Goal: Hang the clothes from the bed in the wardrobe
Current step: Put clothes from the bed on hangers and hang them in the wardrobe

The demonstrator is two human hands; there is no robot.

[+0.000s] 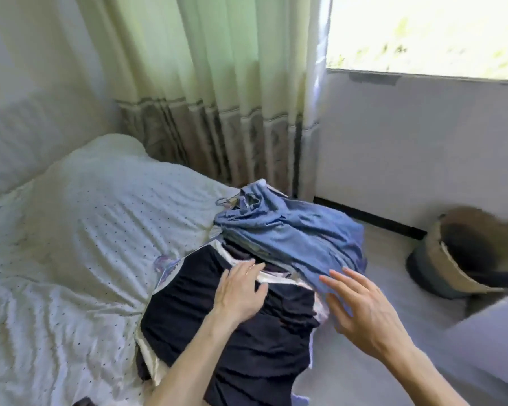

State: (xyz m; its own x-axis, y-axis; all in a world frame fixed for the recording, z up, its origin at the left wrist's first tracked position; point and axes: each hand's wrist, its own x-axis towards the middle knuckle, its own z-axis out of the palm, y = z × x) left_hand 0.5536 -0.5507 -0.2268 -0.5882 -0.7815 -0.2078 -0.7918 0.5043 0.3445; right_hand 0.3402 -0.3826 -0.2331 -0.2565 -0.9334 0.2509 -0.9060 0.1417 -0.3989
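The pick-up seems in hand: on the white dotted bedspread (71, 230) the left hand (238, 291) lies flat and open on the crumpled dark navy garment (217, 341), while the right hand (364, 309), spread and empty, hovers at the rumpled blue cloth garment (291, 235), which next needs gripping.

Clothes pile (247, 303) on bed's (71, 244) right edge; basket (464, 259) on floor beyond.
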